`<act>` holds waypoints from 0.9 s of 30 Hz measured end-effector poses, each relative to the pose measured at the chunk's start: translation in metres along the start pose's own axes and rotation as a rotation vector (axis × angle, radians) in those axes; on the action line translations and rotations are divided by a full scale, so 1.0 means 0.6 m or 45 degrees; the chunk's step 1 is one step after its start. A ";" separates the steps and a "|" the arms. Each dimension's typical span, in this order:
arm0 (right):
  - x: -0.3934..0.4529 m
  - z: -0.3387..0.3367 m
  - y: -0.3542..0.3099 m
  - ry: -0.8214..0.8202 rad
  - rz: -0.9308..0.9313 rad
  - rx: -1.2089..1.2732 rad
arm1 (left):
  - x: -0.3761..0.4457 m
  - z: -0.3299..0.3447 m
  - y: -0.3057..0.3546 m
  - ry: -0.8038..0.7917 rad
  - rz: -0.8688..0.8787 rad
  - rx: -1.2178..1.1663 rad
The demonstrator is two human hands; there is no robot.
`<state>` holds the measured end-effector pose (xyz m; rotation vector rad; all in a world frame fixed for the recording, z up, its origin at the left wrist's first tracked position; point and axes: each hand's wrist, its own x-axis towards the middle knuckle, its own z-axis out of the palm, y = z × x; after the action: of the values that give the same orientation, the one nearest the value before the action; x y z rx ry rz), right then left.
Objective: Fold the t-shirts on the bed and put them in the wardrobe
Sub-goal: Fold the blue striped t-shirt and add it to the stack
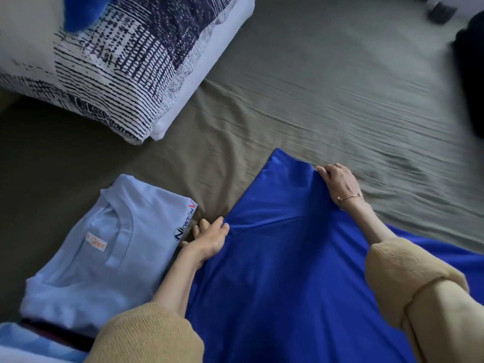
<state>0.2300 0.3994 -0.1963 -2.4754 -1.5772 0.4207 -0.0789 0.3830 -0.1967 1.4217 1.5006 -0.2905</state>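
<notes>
Both arms are reaching forward over the bed (301, 82); left hand (209, 239) and right hand (337, 183) fingers are curling, gripping the blue t-shirt (282, 271) edges.

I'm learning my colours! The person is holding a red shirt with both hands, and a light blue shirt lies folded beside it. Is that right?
Not quite. The shirt held by the left hand and right hand is bright blue, not red, as the head view shows. The folded light blue shirt does lie beside it.

The t-shirt (288, 258) under the hands is royal blue; the folded t-shirt (104, 252) pale blue; the bedsheet (314, 87) olive; the pillow (104, 61) white with navy dashes; sleeves (146, 334) mustard.
</notes>
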 end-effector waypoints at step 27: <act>-0.337 -0.031 0.261 -0.258 0.399 -0.081 | -0.080 0.224 0.092 0.547 0.736 0.945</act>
<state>0.2895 0.1497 -0.1962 -2.8160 -1.2825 0.6962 0.0234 0.2696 -0.1981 2.5700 1.2694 -0.1888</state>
